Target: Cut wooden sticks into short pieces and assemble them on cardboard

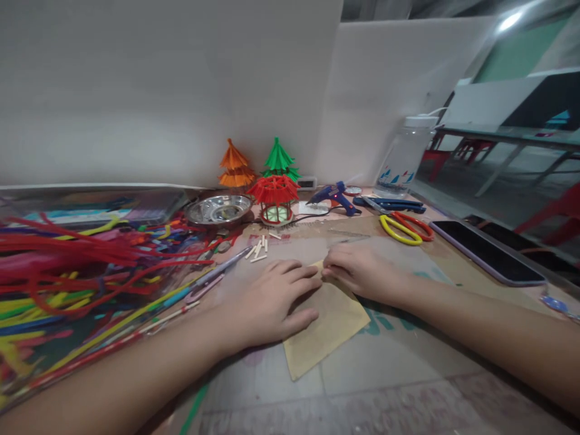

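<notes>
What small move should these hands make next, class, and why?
Perhaps raise the right hand slightly: its curled fingers cover part of the far end of the yellow sheet, hiding anything they may pinch, while the left hand, spread over the sheet's left side, could steady it.

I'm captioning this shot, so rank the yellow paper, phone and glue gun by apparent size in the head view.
1. yellow paper, partly covered
2. phone
3. glue gun
Apparent size only; the glue gun sits farthest back.
</notes>
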Demonstrator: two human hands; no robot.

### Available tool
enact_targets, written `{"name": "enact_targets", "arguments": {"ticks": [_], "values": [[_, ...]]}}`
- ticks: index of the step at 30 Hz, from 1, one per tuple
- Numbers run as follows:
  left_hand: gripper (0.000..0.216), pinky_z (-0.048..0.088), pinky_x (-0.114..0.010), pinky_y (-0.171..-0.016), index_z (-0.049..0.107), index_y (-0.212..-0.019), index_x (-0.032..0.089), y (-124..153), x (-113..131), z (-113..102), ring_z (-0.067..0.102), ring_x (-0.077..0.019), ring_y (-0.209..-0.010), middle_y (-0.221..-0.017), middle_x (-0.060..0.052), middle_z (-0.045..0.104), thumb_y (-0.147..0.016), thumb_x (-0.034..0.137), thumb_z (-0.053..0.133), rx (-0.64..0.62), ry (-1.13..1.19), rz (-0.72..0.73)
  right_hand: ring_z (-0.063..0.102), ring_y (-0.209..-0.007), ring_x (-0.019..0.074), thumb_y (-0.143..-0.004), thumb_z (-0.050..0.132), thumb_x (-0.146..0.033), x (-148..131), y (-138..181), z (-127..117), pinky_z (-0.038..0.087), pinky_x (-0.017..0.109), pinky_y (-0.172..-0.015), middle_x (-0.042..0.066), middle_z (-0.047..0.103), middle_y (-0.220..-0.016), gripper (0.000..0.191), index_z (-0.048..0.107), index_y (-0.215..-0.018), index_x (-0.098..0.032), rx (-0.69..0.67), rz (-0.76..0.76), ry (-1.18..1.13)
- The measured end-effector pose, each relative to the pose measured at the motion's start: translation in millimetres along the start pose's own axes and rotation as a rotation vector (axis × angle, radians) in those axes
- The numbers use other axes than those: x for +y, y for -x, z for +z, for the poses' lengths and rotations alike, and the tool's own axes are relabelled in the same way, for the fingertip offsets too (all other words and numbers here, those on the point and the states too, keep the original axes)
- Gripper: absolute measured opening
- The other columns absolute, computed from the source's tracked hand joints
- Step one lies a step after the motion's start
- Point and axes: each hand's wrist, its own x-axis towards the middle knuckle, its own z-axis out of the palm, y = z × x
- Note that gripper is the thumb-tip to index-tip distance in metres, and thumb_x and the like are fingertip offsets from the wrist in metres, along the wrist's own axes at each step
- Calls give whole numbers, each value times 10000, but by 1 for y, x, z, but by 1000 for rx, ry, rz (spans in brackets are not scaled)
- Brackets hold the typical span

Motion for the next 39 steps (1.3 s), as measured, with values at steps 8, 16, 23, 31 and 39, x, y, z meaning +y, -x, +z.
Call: {"name": "enact_targets", "arguments": {"ticks": [8, 16, 23, 31, 39], "values": [[523, 405, -462, -1125, 566, -1411, 211, 2, -1, 0, 504, -294, -1334, -1498, -56, 562, -963, 480, 583, 28, 0, 25, 592, -654, 174, -1004, 461, -362, 8, 4, 7, 401, 271, -598, 57, 647, -729, 325, 635, -792, -189, 31, 41, -56], [509, 410, -439, -1109, 581, -1378, 198, 3, -2, 0, 519, -282, -1316, -1474, -55, 583, -970, 503, 570, 47, -13, 47, 607, -645, 176, -1002, 472, -377, 19, 5, 13, 420, 269, -588, 50, 642, -720, 321, 637, -788, -203, 59, 26, -64], [505, 415, -448, -1110, 593, -1365, 187, 2, -1, -1, 521, -289, -1318, -1476, -60, 582, -969, 501, 571, 43, -27, 47, 612, -645, 179, -1000, 485, -393, 16, 6, 12, 422, 276, -592, 51, 646, -719, 327, 637, -778, -206, 49, 42, -58], [501, 394, -449, -1134, 590, -1369, 218, 2, -1, -1, 512, -288, -1336, -1476, -59, 583, -958, 504, 578, 33, 2, 32, 585, -621, 187, -991, 480, -362, 14, 5, 12, 403, 293, -576, 49, 612, -683, 318, 627, -748, -220, 70, 7, -15], [496, 396, -429, -1121, 581, -1376, 225, 3, -1, -1, 526, -282, -1318, -1473, -47, 585, -968, 505, 565, 46, -3, 42, 605, -628, 186, -996, 477, -409, 15, 1, 10, 416, 283, -571, 56, 637, -693, 353, 630, -750, -208, 62, 24, -66]]}}
